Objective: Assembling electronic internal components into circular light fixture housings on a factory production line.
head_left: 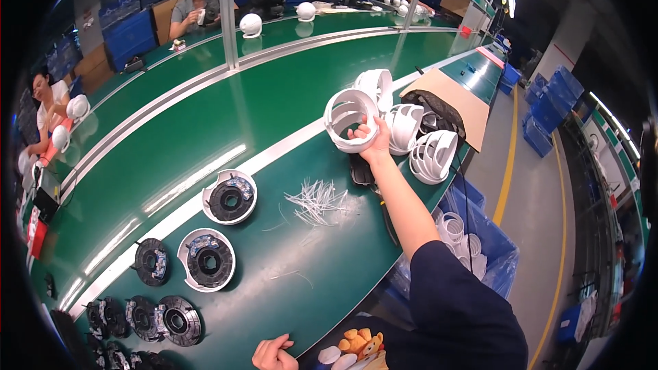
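One white ring-shaped shell — smooth, hollow, curved bands inside — pinched by right hand above table, beside similar white shells; left hand half-curled near edge, grip unclear.

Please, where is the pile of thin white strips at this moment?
In the head view, the pile lies near the centre on the green table, right of the upper white bowl and below-left of the right hand.

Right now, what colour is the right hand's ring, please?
The ring is white, clearest in the head view.
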The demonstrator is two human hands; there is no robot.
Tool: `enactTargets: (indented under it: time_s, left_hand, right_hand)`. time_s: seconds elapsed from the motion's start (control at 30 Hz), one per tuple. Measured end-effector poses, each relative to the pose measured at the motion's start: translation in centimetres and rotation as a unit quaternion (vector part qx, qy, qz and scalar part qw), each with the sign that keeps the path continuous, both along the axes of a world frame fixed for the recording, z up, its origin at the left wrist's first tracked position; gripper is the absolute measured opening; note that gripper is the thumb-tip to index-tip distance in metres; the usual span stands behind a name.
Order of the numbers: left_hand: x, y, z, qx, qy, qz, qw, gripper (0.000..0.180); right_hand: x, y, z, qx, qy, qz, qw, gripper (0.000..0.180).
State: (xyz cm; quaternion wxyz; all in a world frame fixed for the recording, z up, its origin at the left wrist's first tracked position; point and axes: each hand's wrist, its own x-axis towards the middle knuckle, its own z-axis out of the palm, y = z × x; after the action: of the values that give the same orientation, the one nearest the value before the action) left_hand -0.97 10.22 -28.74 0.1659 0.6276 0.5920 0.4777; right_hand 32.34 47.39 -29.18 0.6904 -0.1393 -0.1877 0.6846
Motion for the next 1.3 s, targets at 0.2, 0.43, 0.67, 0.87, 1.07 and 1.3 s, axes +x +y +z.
enactTargets:
  time_s: [0.2, 0.43, 0.67, 0.87, 1.07, 1.3]
  left_hand:
    - [0.2, 0.3, 0.2, 0.006, -0.001, -0.012, 1.000, 0.031]
    - [0.2, 0.1, 0.1, 0.006, -0.010, -0.002, 1.000, 0.032]
    - [0.1, 0.1, -0.1, 0.005, -0.008, -0.003, 1.000, 0.032]
    - [0.3, -0.2, 0.0, -0.003, -0.006, 0.008, 1.000, 0.031]
    - [0.4, 0.0, 0.2, -0.009, -0.009, 0.015, 1.000, 0.030]
    - [0.2, 0.0, 0.2, -0.011, -0.004, 0.008, 1.000, 0.031]
  right_hand:
    - [-2.5, -1.9, -0.2, 0.024, -0.022, 0.056, 0.998, 0.028]
    - [-4.6, -2.9, 1.8, 0.105, 0.004, 0.137, 0.985, 0.033]
    - [-2.6, 0.5, 2.9, 0.041, -0.019, -0.012, 0.999, 0.032]
    - [-2.5, 1.5, -0.5, 0.006, -0.002, -0.018, 1.000, 0.031]
    - [-1.8, 2.4, -2.6, -0.102, -0.076, -0.104, 0.986, 0.039]
    - [-3.5, 2.7, -3.0, -0.204, -0.456, -0.362, 0.787, 0.076]
